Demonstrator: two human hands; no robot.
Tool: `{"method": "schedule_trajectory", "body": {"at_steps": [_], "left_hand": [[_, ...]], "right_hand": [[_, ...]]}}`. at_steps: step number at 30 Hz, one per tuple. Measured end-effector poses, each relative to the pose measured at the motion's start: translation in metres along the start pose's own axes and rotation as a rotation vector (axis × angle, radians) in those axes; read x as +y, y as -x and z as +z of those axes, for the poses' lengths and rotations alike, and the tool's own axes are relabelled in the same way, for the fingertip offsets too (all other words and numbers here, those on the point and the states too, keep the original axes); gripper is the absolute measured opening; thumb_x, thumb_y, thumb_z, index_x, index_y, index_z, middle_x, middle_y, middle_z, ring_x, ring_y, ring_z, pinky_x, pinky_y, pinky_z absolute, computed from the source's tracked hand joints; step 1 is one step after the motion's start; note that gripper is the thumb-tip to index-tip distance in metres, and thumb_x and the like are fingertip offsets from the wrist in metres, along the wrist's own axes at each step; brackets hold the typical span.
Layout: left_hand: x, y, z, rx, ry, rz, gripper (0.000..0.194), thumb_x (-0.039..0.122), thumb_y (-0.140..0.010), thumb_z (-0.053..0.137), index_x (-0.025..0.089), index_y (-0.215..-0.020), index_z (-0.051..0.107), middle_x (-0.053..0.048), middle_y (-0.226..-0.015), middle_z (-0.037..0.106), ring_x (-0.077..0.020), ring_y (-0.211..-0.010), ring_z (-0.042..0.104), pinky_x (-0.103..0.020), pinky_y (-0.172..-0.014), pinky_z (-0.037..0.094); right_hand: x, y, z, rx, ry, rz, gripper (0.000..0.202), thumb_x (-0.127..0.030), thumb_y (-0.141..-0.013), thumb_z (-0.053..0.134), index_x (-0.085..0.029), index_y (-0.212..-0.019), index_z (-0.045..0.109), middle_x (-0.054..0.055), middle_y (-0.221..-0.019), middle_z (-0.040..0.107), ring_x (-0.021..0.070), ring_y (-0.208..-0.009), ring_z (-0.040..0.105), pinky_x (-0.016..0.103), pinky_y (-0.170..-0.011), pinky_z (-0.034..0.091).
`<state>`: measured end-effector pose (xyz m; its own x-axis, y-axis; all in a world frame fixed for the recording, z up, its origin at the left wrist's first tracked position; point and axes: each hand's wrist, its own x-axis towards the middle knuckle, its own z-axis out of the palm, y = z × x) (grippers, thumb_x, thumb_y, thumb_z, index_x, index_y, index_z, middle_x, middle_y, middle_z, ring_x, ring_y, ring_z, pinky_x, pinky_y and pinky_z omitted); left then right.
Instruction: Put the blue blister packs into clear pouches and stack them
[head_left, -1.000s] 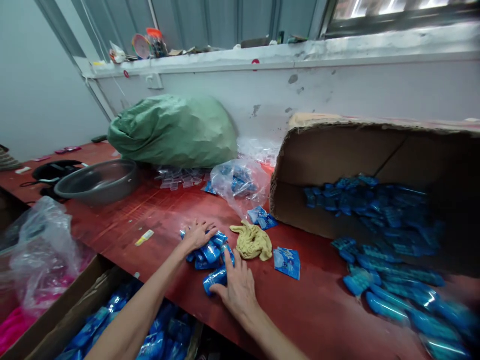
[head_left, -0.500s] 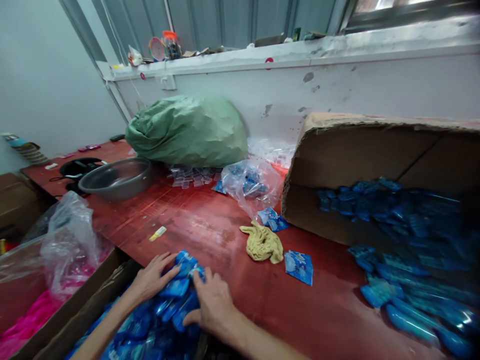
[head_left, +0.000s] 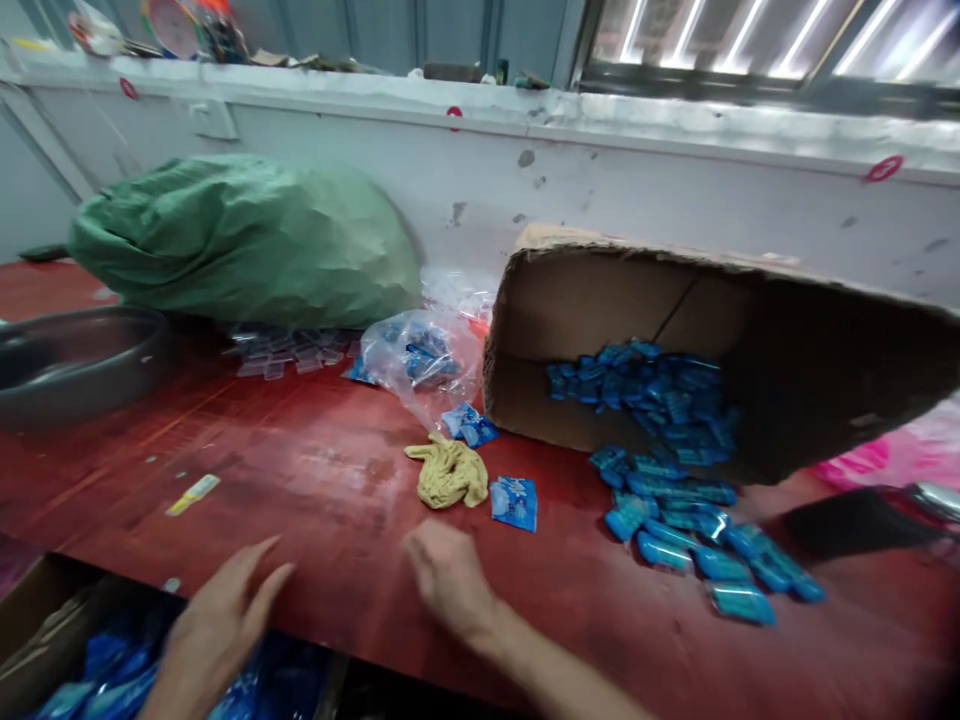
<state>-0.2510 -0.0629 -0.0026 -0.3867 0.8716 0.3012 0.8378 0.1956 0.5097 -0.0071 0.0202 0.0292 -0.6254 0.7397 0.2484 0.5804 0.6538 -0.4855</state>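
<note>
Now both grips spread wide, holding nothing: left hand (head_left: 217, 625) over blue packets (head_left: 112, 675); right hand (head_left: 450, 580) on table (head_left: 315, 480).

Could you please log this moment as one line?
left hand: open, empty, above box of blue packets | right hand: open, empty, over table

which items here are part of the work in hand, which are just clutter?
In hand: left hand and right hand, both empty; blue packets spilling from tipped cardboard box; packet-filled box below the table edge.
Lying about: green sack, metal basin, yellow cloth, clear bag.
</note>
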Motion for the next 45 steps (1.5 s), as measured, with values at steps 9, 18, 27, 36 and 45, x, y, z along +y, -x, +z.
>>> {"method": "schedule_trajectory", "body": {"at_steps": [9,18,27,36,45], "left_hand": [[0.147,-0.070,0.140,-0.335,-0.102,0.308,0.049,0.035,-0.085,0.024,0.014,-0.126,0.041,-0.012,-0.135,0.039,-0.0245,-0.127,0.028,-0.047,-0.099,0.024],[0.143,-0.062,0.145,-0.309,-0.272,0.325,0.045,0.038,-0.083,0.031,0.020,-0.121,0.049,-0.011,-0.136,0.038,-0.0335,-0.125,0.027,-0.055,-0.095,0.022],[0.196,0.011,0.116,-0.246,0.552,-0.143,0.034,0.040,-0.075,0.047,0.017,-0.098,0.056,-0.010,-0.089,0.064,-0.0215,-0.075,0.061,-0.033,-0.066,0.048],[0.238,0.033,0.126,-0.607,1.300,-0.746,0.034,0.037,-0.057,0.068,0.014,-0.080,0.058,-0.003,-0.066,0.064,-0.0117,-0.053,0.058,-0.022,-0.048,0.041],[0.220,0.030,0.137,-0.470,0.805,-0.638,0.033,0.041,-0.049,0.069,0.014,-0.069,0.065,-0.004,-0.057,0.065,-0.0228,-0.059,0.060,-0.031,-0.054,0.045]], "right_hand": [[0.068,-0.042,0.016,-0.042,0.161,0.250,0.047,-0.025,-0.087,0.035,-0.009,-0.131,0.032,0.017,-0.137,0.032,0.0284,-0.127,0.023,0.049,-0.102,0.016],[0.103,0.056,-0.030,0.050,0.243,0.202,0.035,-0.027,-0.085,0.045,-0.024,-0.119,0.047,0.007,-0.130,0.044,0.0250,-0.122,0.031,0.045,-0.097,0.024],[0.128,0.071,-0.034,0.238,0.400,0.375,0.018,-0.017,-0.084,0.048,-0.022,-0.082,0.064,0.006,-0.085,0.062,0.0200,-0.084,0.048,0.032,-0.072,0.031],[0.079,0.090,-0.047,0.398,0.174,0.301,0.017,-0.020,-0.084,0.047,-0.025,-0.090,0.063,0.004,-0.085,0.063,0.0185,-0.079,0.051,0.032,-0.072,0.032],[0.079,0.080,-0.031,0.538,-1.041,0.715,0.010,-0.017,-0.068,0.057,-0.015,-0.063,0.066,-0.001,-0.059,0.061,0.0131,-0.060,0.056,0.020,-0.056,0.041]]}}
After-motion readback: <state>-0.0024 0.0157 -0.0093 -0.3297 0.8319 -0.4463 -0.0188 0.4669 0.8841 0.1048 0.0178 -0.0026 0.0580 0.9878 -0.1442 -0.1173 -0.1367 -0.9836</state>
